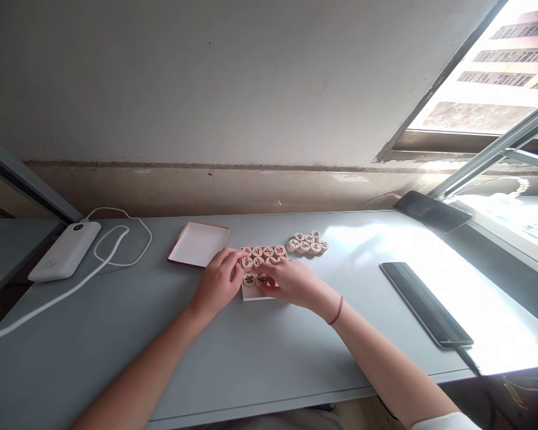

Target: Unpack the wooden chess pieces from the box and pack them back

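Chess pieces (263, 258), round wooden discs marked in red and black, lying flat in rows inside a shallow box (251, 295) at mid-table. Upper rows filled edge to edge; nearer rows only begun, with a couple of discs at the near left and bare white floor showing along the near edge. Roughly half packed, by the look of it.

Nearest, two bare forearms reaching in from the lower edge over the pale grey table (260, 358), a red band (337, 312) round the right wrist. Left hand (217, 282) resting at the box's left side, fingers bent, fingertips touching the discs of the upper left rows; steadying or pressing rather than gripping, though a pinch cannot be ruled out. Right hand (291, 282) curled over the box's near right part, fingertips down on a disc there; whether pinched or merely pushed, cannot tell.

Just beyond the box to the right, a loose cluster of pieces (308, 243) waiting outside it, touching one another. To the left and slightly farther, the box lid (199, 243), lying inside-up.

Farther out: a dark phone (425, 304) well to the right, another dark phone (431, 210) near the window, a white power bank (65, 251) with looping cable (116, 245) at far left.
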Tool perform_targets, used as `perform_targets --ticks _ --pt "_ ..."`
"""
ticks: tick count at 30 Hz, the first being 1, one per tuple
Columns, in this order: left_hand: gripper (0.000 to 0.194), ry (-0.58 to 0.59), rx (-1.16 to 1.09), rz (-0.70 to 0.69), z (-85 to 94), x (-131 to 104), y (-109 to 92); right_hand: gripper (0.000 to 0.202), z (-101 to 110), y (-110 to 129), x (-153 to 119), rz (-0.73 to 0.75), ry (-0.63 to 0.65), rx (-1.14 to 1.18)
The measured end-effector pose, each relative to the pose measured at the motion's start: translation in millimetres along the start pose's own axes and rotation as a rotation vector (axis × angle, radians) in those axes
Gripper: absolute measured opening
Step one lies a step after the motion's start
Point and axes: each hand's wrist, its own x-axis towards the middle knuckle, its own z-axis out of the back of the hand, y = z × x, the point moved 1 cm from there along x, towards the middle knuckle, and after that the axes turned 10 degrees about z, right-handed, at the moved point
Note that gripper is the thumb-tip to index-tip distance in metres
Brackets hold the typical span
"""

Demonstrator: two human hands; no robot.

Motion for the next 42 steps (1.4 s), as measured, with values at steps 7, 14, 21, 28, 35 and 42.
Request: perform_targets --ticks 7,14,21,28,35,42 --pt "0.029 -0.009 0.017 0.010 -2.5 -2 -2 0.026 -9 -4 3 0.064 -0.068 0.054" --pt "0.027 0.017 0.013 0.004 -2.4 -1 1 0.034 -12 -2 2 0.024 -0.050 -0.030" --pt "0.028 0.022 -0.012 0.081 3.8 1 -4 0.028 -8 0 1 0.078 -0.127 0.028" --pt "0.032 0.030 -0.006 0.142 0.2 -2 -4 0.025 -20 7 11 0.082 -0.155 -0.079" --pt "0.034 0.031 -0.002 0.168 -0.5 -3 -4 0.018 -26 6 14 0.066 -0.183 -0.068" --pt "0.033 0.069 -0.029 0.145 -2.4 -6 -10 0.026 14 -41 5 -0.179 -0.400 0.048"
